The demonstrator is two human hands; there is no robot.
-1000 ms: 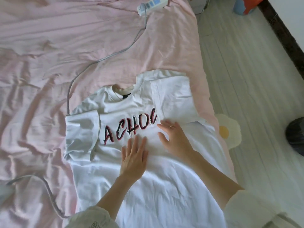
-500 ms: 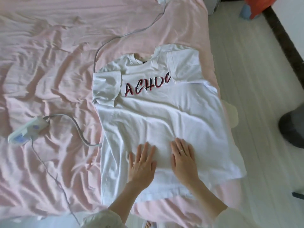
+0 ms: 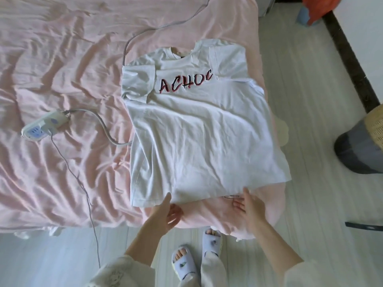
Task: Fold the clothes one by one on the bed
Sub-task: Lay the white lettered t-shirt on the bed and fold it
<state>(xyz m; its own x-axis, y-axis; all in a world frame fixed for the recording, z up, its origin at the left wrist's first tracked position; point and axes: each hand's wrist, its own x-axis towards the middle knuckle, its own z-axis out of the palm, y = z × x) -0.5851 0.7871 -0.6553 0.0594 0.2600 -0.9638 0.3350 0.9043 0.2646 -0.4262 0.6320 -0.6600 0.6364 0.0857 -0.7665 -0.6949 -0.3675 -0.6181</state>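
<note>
A white T-shirt [image 3: 203,131] with red "ACHOC" lettering lies flat, front up, near the right edge of the pink bed [image 3: 62,79]. Both of its sleeves are folded inward. My left hand [image 3: 165,212] is at the bottom hem, left of middle; its thumb touches the hem and its fingers stretch over the sheet just below. My right hand [image 3: 248,206] is at the hem further right, thumb on the fabric edge and fingers pointing left beneath it, beside a small label. The hem still lies flat on the bed.
A white power strip [image 3: 44,126] lies on the sheet left of the shirt, its cables [image 3: 83,183] running under the shirt and off the bed's front edge. Pale floor lies to the right, with a dark stool [image 3: 360,146]. My slippered feet [image 3: 184,264] stand below.
Both hands slid down the shirt from under the lettering to the bottom hem and came off its front. The view drew back, bringing the bed's front edge and the floor into sight.
</note>
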